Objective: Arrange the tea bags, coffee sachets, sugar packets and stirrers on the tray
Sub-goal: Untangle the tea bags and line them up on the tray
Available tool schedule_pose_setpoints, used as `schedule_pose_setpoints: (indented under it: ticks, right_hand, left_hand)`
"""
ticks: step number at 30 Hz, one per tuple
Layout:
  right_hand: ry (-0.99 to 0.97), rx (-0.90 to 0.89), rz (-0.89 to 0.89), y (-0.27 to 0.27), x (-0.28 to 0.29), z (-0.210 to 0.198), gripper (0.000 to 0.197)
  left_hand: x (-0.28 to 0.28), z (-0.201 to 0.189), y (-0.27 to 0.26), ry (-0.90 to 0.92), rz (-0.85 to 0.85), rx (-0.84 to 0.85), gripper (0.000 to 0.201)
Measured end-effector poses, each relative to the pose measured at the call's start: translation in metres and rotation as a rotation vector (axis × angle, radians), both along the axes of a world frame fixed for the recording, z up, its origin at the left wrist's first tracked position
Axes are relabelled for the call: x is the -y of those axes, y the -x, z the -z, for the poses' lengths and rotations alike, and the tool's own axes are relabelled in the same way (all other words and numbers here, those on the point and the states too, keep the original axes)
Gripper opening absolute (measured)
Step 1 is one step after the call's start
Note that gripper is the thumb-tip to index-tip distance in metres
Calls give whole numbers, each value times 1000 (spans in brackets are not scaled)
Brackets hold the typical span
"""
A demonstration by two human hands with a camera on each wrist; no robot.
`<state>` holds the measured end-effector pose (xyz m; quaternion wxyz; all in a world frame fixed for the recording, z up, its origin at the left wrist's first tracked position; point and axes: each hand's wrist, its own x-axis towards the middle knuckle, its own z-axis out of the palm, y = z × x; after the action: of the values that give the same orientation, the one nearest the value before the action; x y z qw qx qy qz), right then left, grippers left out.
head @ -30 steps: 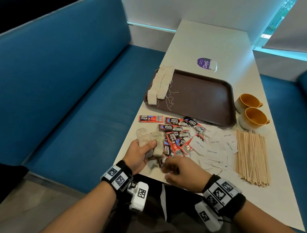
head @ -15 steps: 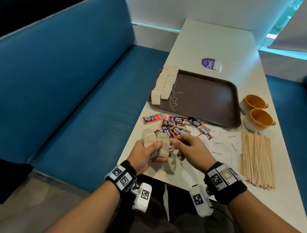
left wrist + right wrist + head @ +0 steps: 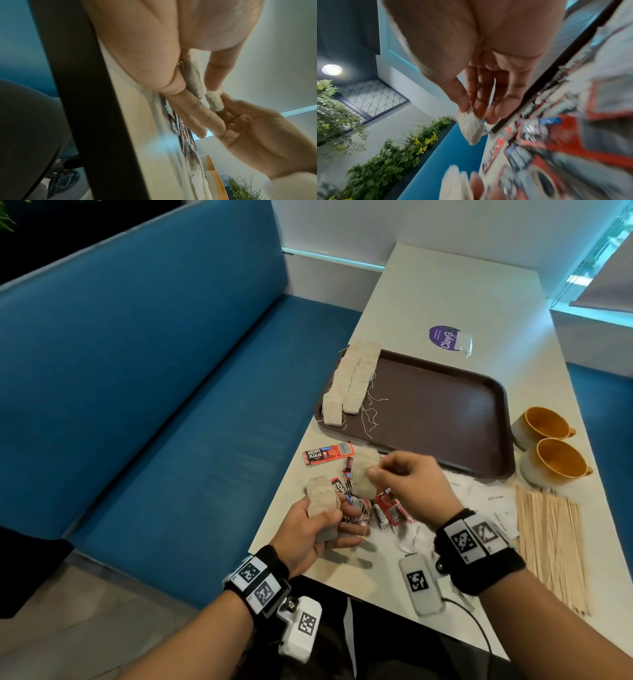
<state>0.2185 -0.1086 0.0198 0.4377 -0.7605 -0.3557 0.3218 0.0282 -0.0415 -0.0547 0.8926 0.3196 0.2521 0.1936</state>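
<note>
The right hand point(image 3: 411, 484) pinches one tea bag point(image 3: 363, 475) between thumb and forefinger, above the coffee sachets point(image 3: 387, 510) and clear of the table point(image 3: 445, 296); its other fingers are loosely curled. The left hand point(image 3: 315, 534) grips a small stack of tea bags point(image 3: 321, 501), thumb over the top and fingers partly extended beneath, at the table's near left edge. In the left wrist view the two hands lie just beside each other, the pinched bag near the left fingertips point(image 3: 212, 127). The sachets are scattered between the hands and the tray point(image 3: 445, 412), with one sachet point(image 3: 327, 453) apart to the left. Two rows of tea bags point(image 3: 349, 381) lie along the tray's left side, strings trailing inward. White sugar packets point(image 3: 493, 501) lie right of the sachets. Stirrers point(image 3: 548, 549) form a bundle at the near right. Two cups point(image 3: 551, 460) stand right of the tray. A purple sticker point(image 3: 445, 337) lies beyond it.
</note>
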Motion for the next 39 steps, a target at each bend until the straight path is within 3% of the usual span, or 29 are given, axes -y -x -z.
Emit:
schedule_pose_setpoints:
  ticks: [6, 9, 16, 22, 34, 39]
  right_hand:
    - [-79, -57, 169, -55, -66, -7, 12]
    - [-18, -92, 217, -77, -101, 10, 10]
    - [236, -89, 15, -83, -144, 30, 22]
    - [315, -83, 108, -86, -154, 29, 19]
    - [290, -159, 188, -82, -155, 22, 26]
    - [133, -170, 163, -69, -126, 0, 18]
  left_hand:
    - [-5, 5, -1, 30, 23, 64, 71]
    - [-4, 5, -1, 29, 21, 55, 71]
    - [-6, 7, 0, 37, 54, 52, 73]
    - [-5, 7, 1, 33, 52, 35, 69]
    - [-4, 8, 0, 17, 31, 16, 68]
    - [-4, 6, 1, 9, 23, 20, 66]
